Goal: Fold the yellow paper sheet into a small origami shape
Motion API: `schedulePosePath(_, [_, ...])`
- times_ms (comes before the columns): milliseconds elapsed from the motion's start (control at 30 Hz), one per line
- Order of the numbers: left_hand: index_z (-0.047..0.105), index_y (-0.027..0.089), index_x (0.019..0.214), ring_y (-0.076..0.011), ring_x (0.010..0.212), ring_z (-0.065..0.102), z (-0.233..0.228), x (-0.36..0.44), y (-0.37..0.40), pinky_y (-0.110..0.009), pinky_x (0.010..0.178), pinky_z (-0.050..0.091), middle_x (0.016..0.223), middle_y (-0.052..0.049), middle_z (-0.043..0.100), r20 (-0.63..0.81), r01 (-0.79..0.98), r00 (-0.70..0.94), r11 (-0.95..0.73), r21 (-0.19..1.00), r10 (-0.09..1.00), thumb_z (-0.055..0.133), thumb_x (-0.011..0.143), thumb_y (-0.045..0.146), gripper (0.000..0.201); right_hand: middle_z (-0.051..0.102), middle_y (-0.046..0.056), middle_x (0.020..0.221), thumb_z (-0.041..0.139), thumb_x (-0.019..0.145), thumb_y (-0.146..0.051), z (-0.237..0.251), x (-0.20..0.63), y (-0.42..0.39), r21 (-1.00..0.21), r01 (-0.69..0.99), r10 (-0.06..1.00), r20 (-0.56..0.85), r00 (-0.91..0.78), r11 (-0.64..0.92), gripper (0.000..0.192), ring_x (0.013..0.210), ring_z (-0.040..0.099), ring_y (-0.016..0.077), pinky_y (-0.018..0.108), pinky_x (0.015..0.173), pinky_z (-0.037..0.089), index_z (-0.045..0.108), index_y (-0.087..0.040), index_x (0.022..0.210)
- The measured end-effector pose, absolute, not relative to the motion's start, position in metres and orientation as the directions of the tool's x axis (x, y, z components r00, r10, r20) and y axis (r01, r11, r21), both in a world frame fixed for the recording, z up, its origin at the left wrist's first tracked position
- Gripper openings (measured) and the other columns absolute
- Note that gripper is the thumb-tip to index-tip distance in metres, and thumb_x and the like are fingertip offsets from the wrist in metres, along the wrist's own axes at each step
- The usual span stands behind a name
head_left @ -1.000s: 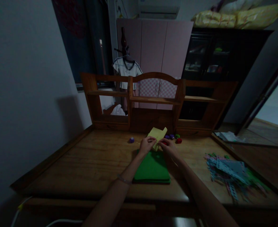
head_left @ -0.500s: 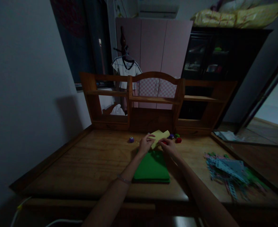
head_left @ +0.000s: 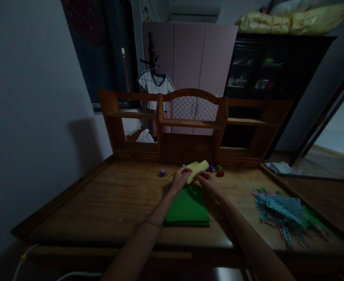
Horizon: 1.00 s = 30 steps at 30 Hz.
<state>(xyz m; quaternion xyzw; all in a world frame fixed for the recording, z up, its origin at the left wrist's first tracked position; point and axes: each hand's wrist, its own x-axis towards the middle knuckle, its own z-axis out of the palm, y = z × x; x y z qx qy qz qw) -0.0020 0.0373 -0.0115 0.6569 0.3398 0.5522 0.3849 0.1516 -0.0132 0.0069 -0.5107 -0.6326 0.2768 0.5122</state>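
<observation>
My left hand [head_left: 180, 178] pinches the left side of a yellow sheet [head_left: 194, 168], which looks like paper or thin foam. The sheet's right part curls up. At its right edge, my right hand [head_left: 208, 181] is closed, with a small red object [head_left: 203, 176] at its fingertips, mostly hidden by them. Both hands are just above the far end of a folded or stacked green sheet material [head_left: 187, 208] lying on the wooden desk [head_left: 116, 195]. A bracelet circles my left wrist.
A small purple object [head_left: 162, 173] stands left of my hands. Purple [head_left: 212, 168], green [head_left: 218, 168] and red [head_left: 220, 173] ones sit to the right. A pile of blue, pink and green cut-out sheets [head_left: 286, 210] lies at the right. A wooden shelf [head_left: 189, 124] borders the back.
The yellow sheet has shifted slightly, its left part now lower and less spread behind my left hand. Both hands stay nearly in place.
</observation>
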Motion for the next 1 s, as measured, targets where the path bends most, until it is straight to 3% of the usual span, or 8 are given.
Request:
schedulePosePath(333, [0.065, 0.015, 0.082, -0.0177, 0.081, 0.060, -0.006, -0.003, 0.033, -0.025, 0.073, 0.044, 0.084, -0.006, 0.066, 0.507, 0.117, 0.063, -0.511, 0.851, 0.860, 0.059, 0.076, 0.035, 0.022, 0.061, 0.003, 0.068, 0.057, 0.070, -0.041, 0.006, 0.151, -0.013, -0.871, 0.363, 0.927, 0.372, 0.042, 0.332, 0.027, 0.059, 0.051, 0.0130, 0.023, 0.055, 0.038, 0.064, -0.015, 0.076])
schedulePosePath(667, [0.062, 0.015, 0.081, -0.0157, 0.078, 0.061, -0.007, -0.005, 0.035, -0.025, 0.072, 0.046, 0.082, -0.005, 0.065, 0.538, 0.083, 0.054, -0.540, 0.837, 0.841, 0.060, 0.075, 0.028, 0.014, 0.059, 0.002, 0.068, 0.056, 0.072, -0.041, 0.006, 0.151, -0.013, -0.870, 0.355, 0.928, 0.372, 0.013, 0.343, 0.028, 0.060, 0.049, 0.0125, 0.023, 0.056, 0.037, 0.064, -0.014, 0.078])
schedulePosePath(833, [0.059, 0.017, 0.092, -0.0152, 0.076, 0.061, -0.004, -0.006, 0.033, -0.023, 0.065, 0.046, 0.085, -0.005, 0.064, 0.517, 0.071, 0.044, -0.519, 0.852, 0.855, 0.059, 0.076, 0.025, 0.019, 0.060, 0.002, 0.069, 0.058, 0.070, -0.039, 0.002, 0.152, -0.010, -0.877, 0.337, 0.928, 0.372, 0.023, 0.343, 0.026, 0.061, 0.050, 0.0125, 0.022, 0.058, 0.037, 0.064, -0.014, 0.077])
schedulePosePath(1000, [0.061, 0.018, 0.094, -0.0149, 0.081, 0.059, 0.000, -0.009, 0.030, -0.024, 0.071, 0.045, 0.091, -0.004, 0.064, 0.583, 0.135, 0.011, -0.579, 0.804, 0.812, 0.053, 0.079, 0.022, 0.017, 0.059, 0.001, 0.068, 0.058, 0.070, -0.037, 0.002, 0.153, -0.009, -0.877, 0.345, 0.931, 0.365, 0.023, 0.335, 0.024, 0.062, 0.050, 0.0128, 0.022, 0.058, 0.037, 0.064, -0.015, 0.076])
